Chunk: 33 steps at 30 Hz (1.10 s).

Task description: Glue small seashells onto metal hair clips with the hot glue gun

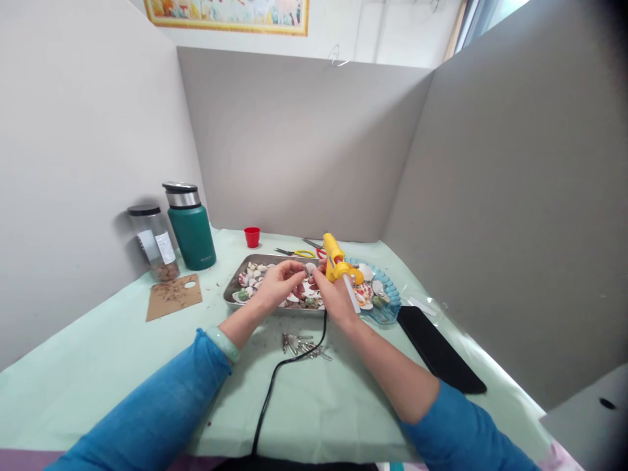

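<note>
A metal tray (239,307) full of shells and small stones lies in the middle of the table, with both hands over it. My left hand (283,280) has its thumb and fingers brought together near a pale shell (310,268); whether it grips the shell is too small to tell. My right hand (333,291) is beside the yellow glue gun (334,252), partly hidden by it, and its fingertips come close to the same shell. The glue gun carries a white glue stick at its back end. A blue scalloped plate (392,297) with more shells sits to the right.
Metal clips (304,347) and a black cable (272,386) lie in front of the tray. At left are a green bottle (193,237), a jar (156,245) and brown cardboard (173,297). Behind are a red cup (252,237) and yellow-handled scissors (297,253). A black slab (439,350) lies right.
</note>
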{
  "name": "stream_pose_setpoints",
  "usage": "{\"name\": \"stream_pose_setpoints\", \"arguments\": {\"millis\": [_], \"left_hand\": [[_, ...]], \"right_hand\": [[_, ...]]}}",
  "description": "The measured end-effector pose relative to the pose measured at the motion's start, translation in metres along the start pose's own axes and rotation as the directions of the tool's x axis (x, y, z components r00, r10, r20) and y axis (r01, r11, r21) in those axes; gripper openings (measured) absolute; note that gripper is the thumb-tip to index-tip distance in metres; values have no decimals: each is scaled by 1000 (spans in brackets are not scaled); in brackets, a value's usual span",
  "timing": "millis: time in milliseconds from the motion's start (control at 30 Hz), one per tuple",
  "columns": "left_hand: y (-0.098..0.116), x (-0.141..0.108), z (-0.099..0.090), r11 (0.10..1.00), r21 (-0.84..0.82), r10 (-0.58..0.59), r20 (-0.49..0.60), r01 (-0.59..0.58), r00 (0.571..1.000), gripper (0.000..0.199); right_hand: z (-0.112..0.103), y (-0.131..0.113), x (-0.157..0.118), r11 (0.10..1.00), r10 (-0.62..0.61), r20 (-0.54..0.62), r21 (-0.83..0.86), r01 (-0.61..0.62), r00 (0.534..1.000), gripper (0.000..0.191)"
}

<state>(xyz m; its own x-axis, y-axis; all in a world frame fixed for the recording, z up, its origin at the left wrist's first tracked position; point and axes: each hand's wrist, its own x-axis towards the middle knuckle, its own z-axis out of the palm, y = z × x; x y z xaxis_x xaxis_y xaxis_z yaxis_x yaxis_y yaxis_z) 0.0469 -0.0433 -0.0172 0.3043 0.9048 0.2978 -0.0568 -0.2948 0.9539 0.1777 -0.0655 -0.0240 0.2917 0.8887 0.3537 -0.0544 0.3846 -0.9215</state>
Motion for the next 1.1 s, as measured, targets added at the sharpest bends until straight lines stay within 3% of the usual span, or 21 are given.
{"name": "stream_pose_setpoints", "arguments": {"millis": [300, 600, 933, 1100], "left_hand": [[0, 0, 0, 993, 119, 2, -40, 2, 999, 24], [3, 0, -3, 998, 2, -68, -56, 68, 996, 24], [6, -1, -4, 993, -27, -120, -33, 119, 992, 24], [5, -1, -6, 985, -87, -151, -20, 148, 988, 24]], "right_hand": [[-1, -6, -2, 997, -29, 10, -67, 29, 1000, 41], [-2, -3, -4, 998, -11, 73, -56, 15, 997, 48], [-4, 6, 1, 999, -17, 100, -27, 20, 995, 41], [-3, 1, 0, 998, 33, 123, 42, -38, 992, 40]]}}
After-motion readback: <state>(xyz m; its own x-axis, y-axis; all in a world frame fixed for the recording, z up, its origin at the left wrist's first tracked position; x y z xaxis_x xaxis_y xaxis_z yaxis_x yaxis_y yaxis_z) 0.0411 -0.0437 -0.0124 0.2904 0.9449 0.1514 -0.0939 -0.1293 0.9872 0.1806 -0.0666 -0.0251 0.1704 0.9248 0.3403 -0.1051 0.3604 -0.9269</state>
